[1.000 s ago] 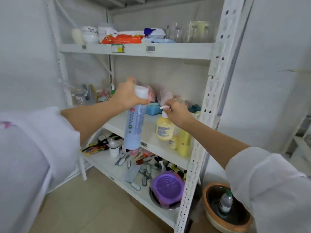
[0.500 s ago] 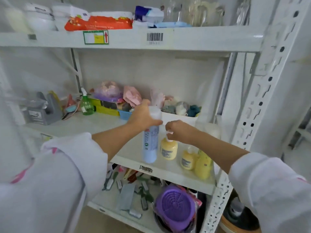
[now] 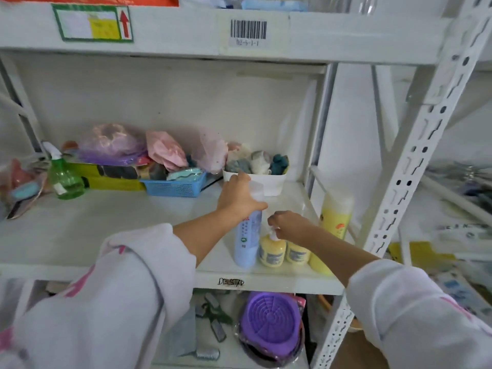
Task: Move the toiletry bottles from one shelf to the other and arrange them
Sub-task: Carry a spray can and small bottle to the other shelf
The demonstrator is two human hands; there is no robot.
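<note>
**Both hands on bottles at the front of the middle shelf**

The left hand is wrapped round the upper part of a tall pale blue bottle, fingers curled over its white cap. The bottle stands upright near the front edge of the middle shelf, towards its right end.

The right hand pinches the white pump top of a small yellow bottle, which stands just beside the blue one, on its right. A second small yellow bottle sits right next to it, partly hidden under the right forearm. Further right, close to the shelf's white upright post, stands a taller yellow bottle with a white cap; another yellow shape shows below the forearm at the shelf's front corner, too covered to make out.

Along the back of the same shelf sit a green spray bottle on the left, a blue basket, pink and purple bags piled above it, and a white tub of rolled cloths just behind the left hand.

The shelf above carries a barcode label and a green-bordered label with a red arrow on its front edge. On the shelf below lie a purple round lid and several small tools, blurred. Both sleeves are white with pink marks
</note>
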